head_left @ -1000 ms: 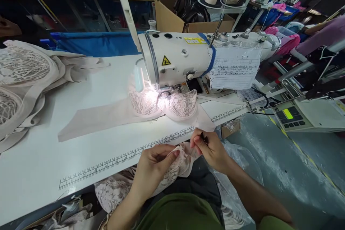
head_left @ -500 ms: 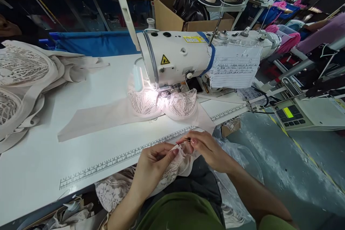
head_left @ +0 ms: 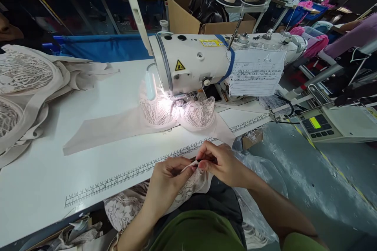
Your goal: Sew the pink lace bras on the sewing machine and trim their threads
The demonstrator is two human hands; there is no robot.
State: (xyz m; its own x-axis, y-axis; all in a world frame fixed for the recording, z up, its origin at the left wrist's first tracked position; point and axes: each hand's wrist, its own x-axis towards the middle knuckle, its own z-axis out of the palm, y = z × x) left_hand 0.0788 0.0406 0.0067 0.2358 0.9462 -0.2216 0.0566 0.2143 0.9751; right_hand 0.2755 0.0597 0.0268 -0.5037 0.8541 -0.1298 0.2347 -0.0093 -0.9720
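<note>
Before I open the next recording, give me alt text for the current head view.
A person's left hand pinches pale lace fabric while the right hand holds a small dark object, mostly hidden, at its edge, in front of a white worktable. Beyond, a lace bra lies under a lit white sewing machine; lace garments are piled at left.

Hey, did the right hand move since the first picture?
Yes. Measured against the ruler marks, the right hand has shifted to the left, closer to the left hand.

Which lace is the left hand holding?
The lace between the left hand and right hand; the bra under the machine and the pile lie on the table.
</note>
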